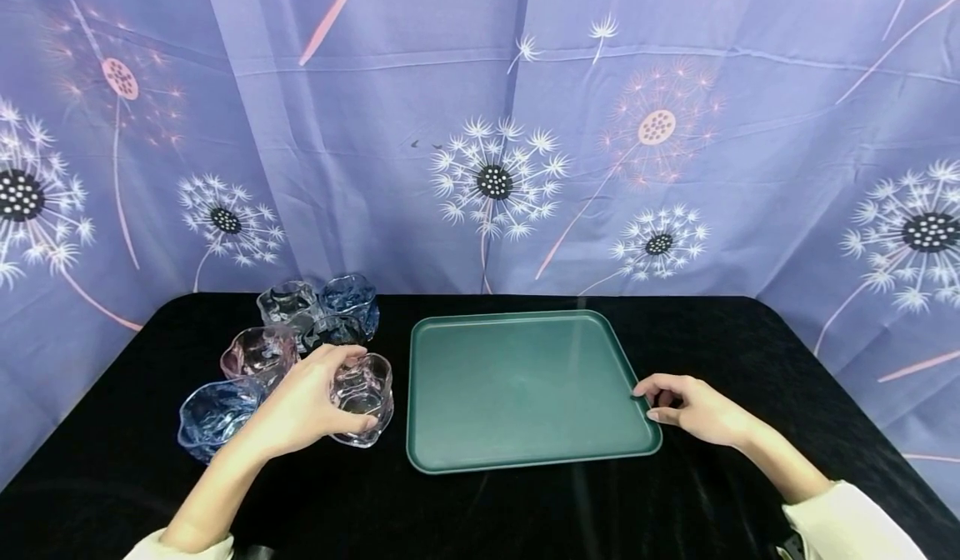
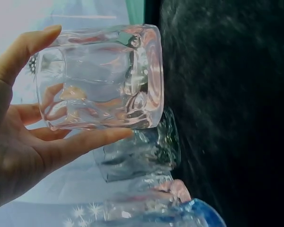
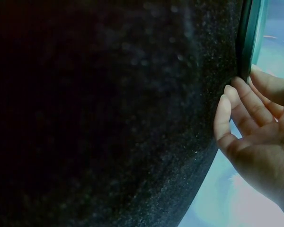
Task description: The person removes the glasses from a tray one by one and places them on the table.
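Note:
A clear, faintly pink glass [image 1: 369, 389] with wavy sides is gripped by my left hand [image 1: 300, 406], left of the green tray [image 1: 525, 393]. In the left wrist view, thumb and fingers span the glass [image 2: 99, 80], its thick base close to the black cloth; whether it touches cannot be told. My right hand [image 1: 705, 410] pinches the tray's right rim between thumb and fingers. The right wrist view has that tray edge [image 3: 256, 38] at the fingertips. Nothing lies on the tray.
Left of the held glass stand a blue glass [image 1: 213, 414], a pink glass [image 1: 255, 352], a clear glass [image 1: 285, 300], a dark grey glass [image 1: 337, 329] and another blue glass [image 1: 352, 293]. Black cloth [image 1: 525, 514] covers the table. A purple dandelion curtain [image 1: 390, 168] hangs behind.

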A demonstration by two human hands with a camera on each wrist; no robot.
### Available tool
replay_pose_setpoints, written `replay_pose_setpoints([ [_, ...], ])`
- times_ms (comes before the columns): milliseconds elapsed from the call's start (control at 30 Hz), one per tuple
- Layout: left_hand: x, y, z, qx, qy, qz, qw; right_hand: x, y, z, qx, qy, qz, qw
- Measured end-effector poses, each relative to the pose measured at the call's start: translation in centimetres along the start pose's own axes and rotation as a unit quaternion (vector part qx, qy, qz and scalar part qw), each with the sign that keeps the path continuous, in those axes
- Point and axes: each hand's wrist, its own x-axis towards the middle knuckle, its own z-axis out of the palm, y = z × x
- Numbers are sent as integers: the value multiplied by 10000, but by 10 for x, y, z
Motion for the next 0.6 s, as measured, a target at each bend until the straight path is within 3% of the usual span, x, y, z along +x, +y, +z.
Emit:
replay_pose_setpoints([
  [300, -12, -11, -8, 194, 133, -92, 9997, 0, 0, 0, -18, 18, -48, 10000],
  [600, -17, -17, -14, 189, 58, -329, 9993, 0, 1, 1, -49, 50, -48, 10000],
])
